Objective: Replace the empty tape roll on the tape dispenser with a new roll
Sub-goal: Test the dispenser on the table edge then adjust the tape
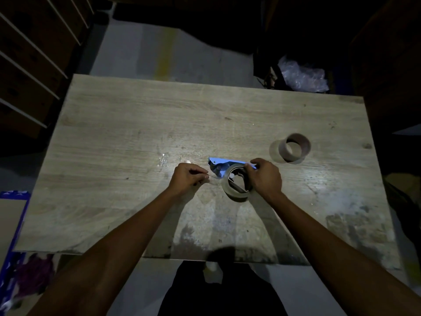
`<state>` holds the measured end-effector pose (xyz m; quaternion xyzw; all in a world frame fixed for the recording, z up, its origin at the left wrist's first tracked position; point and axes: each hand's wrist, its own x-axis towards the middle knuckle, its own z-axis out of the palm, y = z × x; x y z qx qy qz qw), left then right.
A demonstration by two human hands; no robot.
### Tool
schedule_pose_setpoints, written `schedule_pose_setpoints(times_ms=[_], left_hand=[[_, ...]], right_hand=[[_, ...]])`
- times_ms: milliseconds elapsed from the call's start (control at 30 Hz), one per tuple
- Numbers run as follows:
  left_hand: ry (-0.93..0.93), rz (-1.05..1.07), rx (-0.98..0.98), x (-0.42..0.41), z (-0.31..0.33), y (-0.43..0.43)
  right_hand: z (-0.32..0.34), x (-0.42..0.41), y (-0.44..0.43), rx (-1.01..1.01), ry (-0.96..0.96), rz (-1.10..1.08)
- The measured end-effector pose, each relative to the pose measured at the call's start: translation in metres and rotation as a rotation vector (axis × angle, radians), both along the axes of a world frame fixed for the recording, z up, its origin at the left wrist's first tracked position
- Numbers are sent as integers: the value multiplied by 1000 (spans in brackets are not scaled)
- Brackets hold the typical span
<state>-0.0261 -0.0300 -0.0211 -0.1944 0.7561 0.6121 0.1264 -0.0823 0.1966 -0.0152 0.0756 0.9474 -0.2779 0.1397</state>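
Dim scene, lit only in a patch mid-table; the surroundings are mostly black and unreadable. Dispenser handle is hidden under the right hand [265, 176], which is clenched around the blue tape dispenser [219, 164], fingers partly covering its near end. The new tape roll [235, 184] sits on the dispenser's hub, brownish, wide, ring-shaped; lower rim in shadow. Left hand [188, 177] is pinched shut just left of the dispenser's front end; a thin pale strip seems to run from its fingertips toward the roll, probably the tape end, too faint to be sure. Empty cardboard core [295, 147], a short brown tube lying tilted, is well apart to the far right, nothing touching it. Wooden table [114, 133] is pale grain laminate, scuffed and stained near the front edge; the left half and far side are open. Small shiny scrap [163, 159] lies left of the hands. Crumpled clear plastic [303, 76] beyond the far right corner, blurry. Shelving at far left is cut off by the frame.
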Motion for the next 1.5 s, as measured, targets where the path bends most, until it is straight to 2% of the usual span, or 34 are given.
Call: schedule_pose_setpoints(times_ms=[267,433,600,1033,1500], left_hand=[[14,-207,-158,-5,-19,-25],[34,-265,-212,-3,-24,-31],[66,-248,-253,2,-29,-31],[99,-238,-263,24,-33,-26],[135,-225,-291,35,-34,-19]], right_hand=[[14,17,-5,39,117,53],[14,30,-12,94,269,207],[9,49,-28,143,396,462],[16,66,-58,367,221,543],[15,84,-21,253,303,488]])
